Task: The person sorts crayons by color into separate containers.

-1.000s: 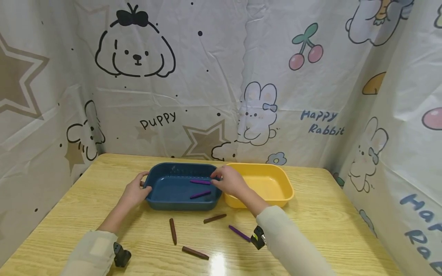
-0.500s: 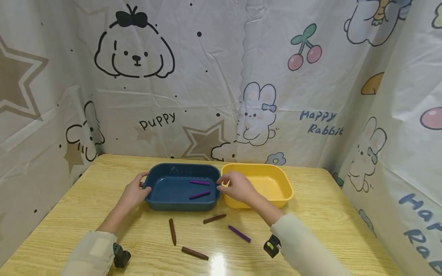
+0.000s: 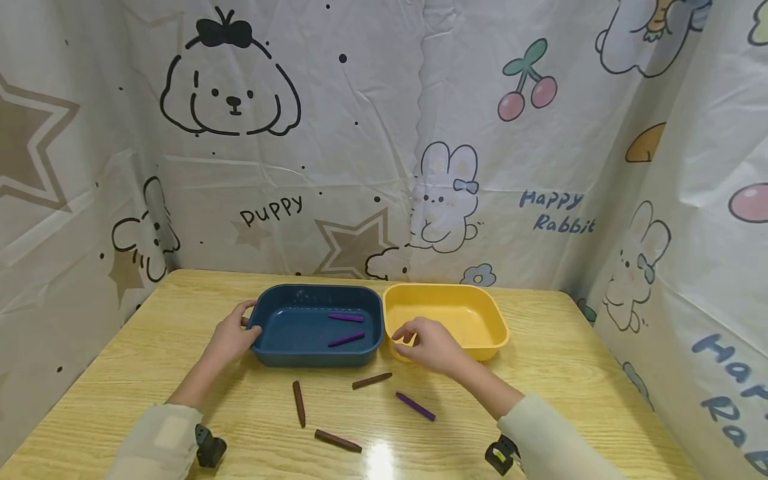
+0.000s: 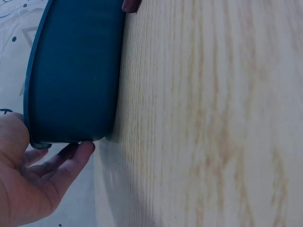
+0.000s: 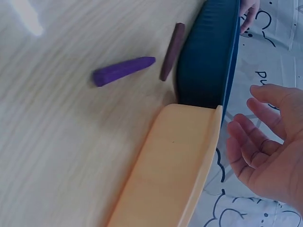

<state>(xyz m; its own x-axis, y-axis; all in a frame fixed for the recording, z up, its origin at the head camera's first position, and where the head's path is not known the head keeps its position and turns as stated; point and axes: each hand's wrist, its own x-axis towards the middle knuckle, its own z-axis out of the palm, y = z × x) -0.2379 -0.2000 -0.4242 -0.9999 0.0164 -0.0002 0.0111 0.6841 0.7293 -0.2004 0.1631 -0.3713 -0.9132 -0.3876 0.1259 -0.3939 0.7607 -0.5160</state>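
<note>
My left hand (image 3: 229, 335) grips the left end of a blue plastic bin (image 3: 312, 359), thumb over the rim and fingers against the outside wall, as the left wrist view also shows. Inside that bin lie two purple crayons, an upper one (image 3: 346, 317) and a lower one (image 3: 346, 339). My right hand (image 3: 435, 348) hovers over the front left corner of a yellow bin (image 3: 462, 323), fingers loosely bent with nothing between them. A third purple crayon (image 3: 415, 406) rests on the table below it; the right wrist view shows this purple crayon (image 5: 123, 71) too.
Three brown crayons lie on the wooden table (image 3: 558, 387) in front of the bins: a left one (image 3: 299, 403), a front one (image 3: 338, 441) and one near the blue bin (image 3: 372, 381). The bins stand side by side. A printed curtain (image 3: 360, 160) hangs behind the table.
My right hand has drawn back from above the blue bin, moving right and toward me over the yellow bin's corner. The left hand keeps its grip; the crayons stay put.
</note>
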